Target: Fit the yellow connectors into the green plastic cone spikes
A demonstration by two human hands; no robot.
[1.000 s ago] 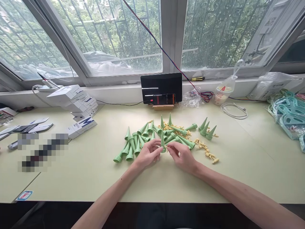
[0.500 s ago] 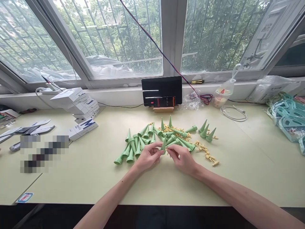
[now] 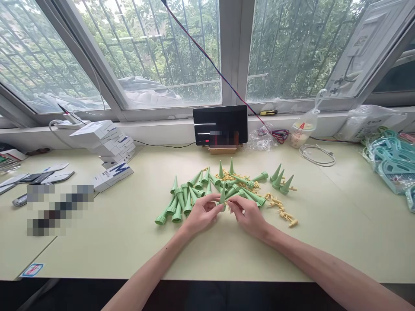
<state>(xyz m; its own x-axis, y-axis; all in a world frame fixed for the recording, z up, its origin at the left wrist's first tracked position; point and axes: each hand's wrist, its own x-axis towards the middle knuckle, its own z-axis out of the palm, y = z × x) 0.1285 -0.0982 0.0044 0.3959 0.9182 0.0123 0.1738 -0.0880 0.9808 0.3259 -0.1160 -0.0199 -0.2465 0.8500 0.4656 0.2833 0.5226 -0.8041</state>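
My left hand point(image 3: 204, 211) grips a green plastic watering spike point(image 3: 222, 195) by its base, the point standing up. Close beside it, my right hand point(image 3: 249, 214) pinches a small yellow plastic valve point(image 3: 228, 206) against the spike's side; fingers hide most of that piece. Behind my hands lies a heap of green spikes point(image 3: 180, 199), mixed with yellow valves point(image 3: 227, 175). A loose row of yellow valves point(image 3: 285, 214) trails off beyond my right hand. Further right, three spikes point(image 3: 286, 185) stand upright on their caps, yellow ends poking out.
A dark tablet point(image 3: 220, 119) leans at the back, a phone before it on a cardboard stand point(image 3: 222, 150). White boxes point(image 3: 103, 140) are stacked at left. A bagged cup point(image 3: 301, 133), a coiled white cable point(image 3: 317, 156) and teal plastic parts point(image 3: 391, 157) lie at right.
Both hands stay almost in place, still holding the spike and the valve together. The whole view has shifted very slightly.
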